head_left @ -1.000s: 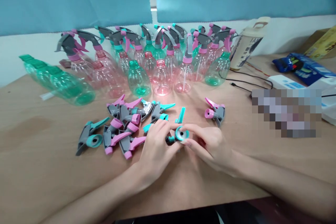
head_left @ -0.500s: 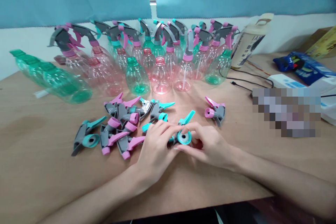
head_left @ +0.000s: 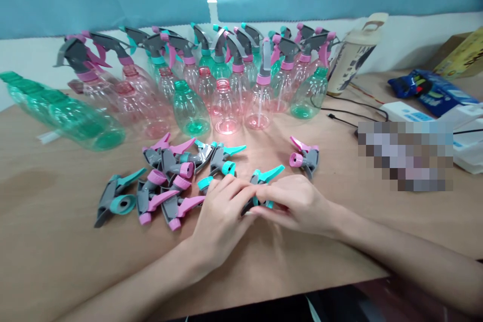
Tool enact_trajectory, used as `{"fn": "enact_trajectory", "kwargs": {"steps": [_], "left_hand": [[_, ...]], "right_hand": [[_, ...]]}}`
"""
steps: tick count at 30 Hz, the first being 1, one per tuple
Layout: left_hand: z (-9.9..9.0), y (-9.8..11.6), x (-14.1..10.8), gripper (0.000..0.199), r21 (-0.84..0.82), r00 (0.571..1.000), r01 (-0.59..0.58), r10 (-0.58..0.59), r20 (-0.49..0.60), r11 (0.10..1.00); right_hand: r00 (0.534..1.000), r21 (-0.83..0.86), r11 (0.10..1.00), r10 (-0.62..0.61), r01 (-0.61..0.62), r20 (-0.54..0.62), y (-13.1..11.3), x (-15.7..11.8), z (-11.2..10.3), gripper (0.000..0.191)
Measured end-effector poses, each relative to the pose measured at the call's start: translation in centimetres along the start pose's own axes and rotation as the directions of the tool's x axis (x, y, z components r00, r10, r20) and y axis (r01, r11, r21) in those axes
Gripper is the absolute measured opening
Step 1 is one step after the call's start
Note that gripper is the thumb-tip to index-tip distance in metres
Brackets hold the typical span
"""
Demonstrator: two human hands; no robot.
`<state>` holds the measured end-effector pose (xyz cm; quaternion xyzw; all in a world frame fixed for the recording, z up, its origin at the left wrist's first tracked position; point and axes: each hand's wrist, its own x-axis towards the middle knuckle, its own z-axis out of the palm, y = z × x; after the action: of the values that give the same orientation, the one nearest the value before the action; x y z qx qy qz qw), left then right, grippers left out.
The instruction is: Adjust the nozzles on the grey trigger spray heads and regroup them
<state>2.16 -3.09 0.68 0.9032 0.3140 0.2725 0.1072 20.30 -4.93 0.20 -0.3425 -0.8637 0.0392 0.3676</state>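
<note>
Holds a teal-trimmed spray head (head_left: 269, 175) in narrowed fingers of left hand (head_left: 224, 214) and right hand (head_left: 302, 204), leaving open bottles (head_left: 191, 110) and near-left loose heads (head_left: 156, 177) unjoined alongside far topped bottles (head_left: 258, 101)

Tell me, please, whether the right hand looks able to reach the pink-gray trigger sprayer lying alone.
Probably yes: the pink-gray trigger sprayer lies just beyond the right hand, with nothing visible between them, though that hand's fingers are on a teal-gray trigger sprayer.
</note>
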Motion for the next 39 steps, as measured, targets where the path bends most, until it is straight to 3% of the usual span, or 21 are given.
{"fn": "enact_trajectory", "kwargs": {"steps": [4, 8, 11, 16, 23, 35, 37, 39], "left_hand": [[-0.1, 0.0, 0.1, 0.018, -0.022, 1.0, -0.003, 0.003, -0.01, 1.0], [-0.3, -0.2, 0.3, 0.019, -0.041, 1.0, 0.01, -0.01, 0.001, 0.999], [-0.5, -0.2, 0.3, 0.013, -0.039, 0.999, 0.032, -0.031, 0.04, 0.999], [-0.5, -0.2, 0.3, 0.015, -0.047, 0.998, 0.041, -0.039, 0.051, 0.998], [-0.6, -0.1, 0.3, 0.013, -0.056, 0.998, 0.032, -0.029, 0.055, 0.998], [-0.8, 0.1, 0.5, 0.011, -0.079, 0.998, 0.029, -0.025, 0.05, 0.996], [-1.0, 0.1, 0.5, 0.015, -0.086, 0.999, 0.039, -0.035, 0.038, 0.996], [-1.2, 0.0, 0.6, 0.021, -0.092, 0.998, 0.068, -0.067, 0.014, 0.993]], "right_hand": [[0.997, -0.046, 0.998, -0.044, 0.047, 0.06, 0.6, 0.0, -0.6, 0.038], [0.992, -0.038, 0.997, -0.056, 0.061, 0.112, 1.3, 0.1, -1.7, 0.034], [0.978, 0.057, 0.998, 0.028, -0.04, 0.206, 1.4, 0.3, -2.7, 0.027], [0.914, 0.287, 0.928, 0.114, -0.238, 0.388, 1.3, 0.7, -3.7, 0.014], [0.917, 0.403, 0.876, 0.1, -0.265, 0.386, 1.7, 1.1, -3.6, 0.013], [0.949, 0.239, 0.939, 0.184, -0.247, 0.256, 1.0, 0.7, -2.8, 0.026], [0.947, 0.288, 0.912, 0.231, -0.291, 0.225, 1.0, 0.9, -3.4, 0.025], [0.928, 0.42, 0.827, 0.328, -0.374, 0.178, 1.1, 1.1, -4.1, 0.021]]}}
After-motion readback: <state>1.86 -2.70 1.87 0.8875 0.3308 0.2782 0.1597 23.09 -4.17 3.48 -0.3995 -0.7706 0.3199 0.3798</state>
